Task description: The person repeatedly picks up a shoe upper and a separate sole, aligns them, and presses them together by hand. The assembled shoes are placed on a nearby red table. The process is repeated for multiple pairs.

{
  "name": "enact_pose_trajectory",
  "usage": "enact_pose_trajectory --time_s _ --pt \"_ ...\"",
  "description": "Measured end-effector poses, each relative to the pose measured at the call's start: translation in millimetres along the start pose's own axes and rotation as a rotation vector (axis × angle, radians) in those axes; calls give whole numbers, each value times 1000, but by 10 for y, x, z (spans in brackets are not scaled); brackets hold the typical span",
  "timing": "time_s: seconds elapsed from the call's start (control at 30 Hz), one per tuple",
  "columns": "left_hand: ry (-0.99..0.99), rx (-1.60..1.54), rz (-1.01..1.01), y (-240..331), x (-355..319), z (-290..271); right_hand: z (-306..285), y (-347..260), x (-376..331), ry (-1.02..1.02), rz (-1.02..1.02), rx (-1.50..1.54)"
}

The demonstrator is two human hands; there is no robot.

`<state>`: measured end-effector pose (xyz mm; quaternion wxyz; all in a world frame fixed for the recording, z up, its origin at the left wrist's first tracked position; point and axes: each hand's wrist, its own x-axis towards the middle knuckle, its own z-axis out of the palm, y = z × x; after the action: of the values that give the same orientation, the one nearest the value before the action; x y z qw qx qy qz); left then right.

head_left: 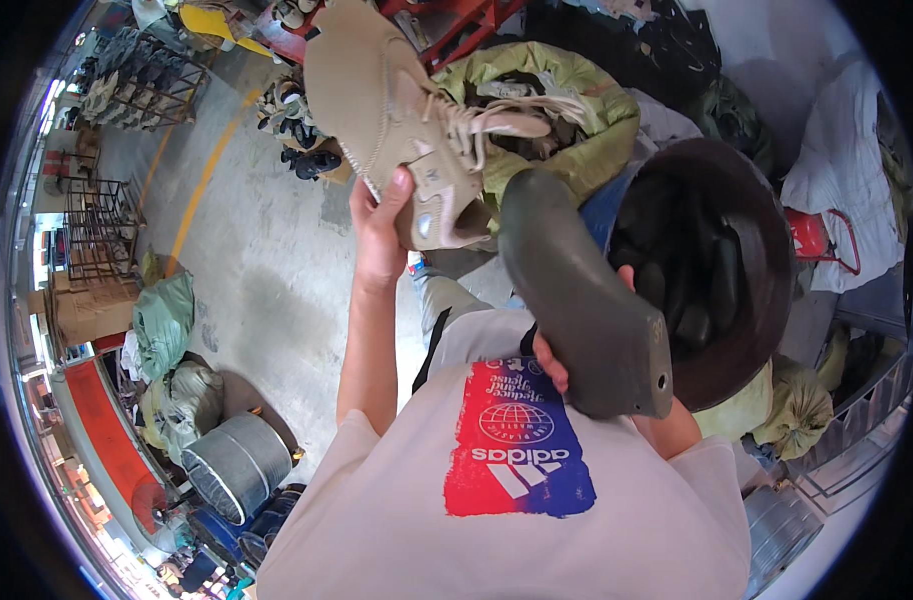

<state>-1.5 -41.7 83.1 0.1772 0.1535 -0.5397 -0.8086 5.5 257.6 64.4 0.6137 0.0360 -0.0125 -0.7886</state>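
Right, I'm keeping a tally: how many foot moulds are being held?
1: the dark foot mould is in the right hand; the left hand holds a tan shoe. More moulds lie in the barrel, overlapping in shadow; some may be hidden, so they're uncounted.

Grey floor with yellow line; metal racks at left; pale wall, upper right

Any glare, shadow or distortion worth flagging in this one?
Head view: black fisheye rim, straight edges bowing near it; head view: white glare along the far left; head view: deep shadow inside the round brown-walled barrel, merging its dark rounded pieces; head view: beige lace-up shoe and dark grey foot-shaped form clearly lit.
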Motion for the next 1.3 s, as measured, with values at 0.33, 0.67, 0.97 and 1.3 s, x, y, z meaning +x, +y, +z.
enact_pose_trajectory --time_s 0.33,0.67,0.97,1.3 --pt "-416 -316 -310 -638 568 -1507 366 199 1406 31 219 -17" --pt "-1 -311 -214 30 701 -2327 808 35 2668 909 -393 -534" --pt "98 -314 -141 595 1064 -2938 616 697 4087 701 -817 -751" --pt "-2 -295 -200 763 1806 -3128 337 343 4791 654 -788 -761"
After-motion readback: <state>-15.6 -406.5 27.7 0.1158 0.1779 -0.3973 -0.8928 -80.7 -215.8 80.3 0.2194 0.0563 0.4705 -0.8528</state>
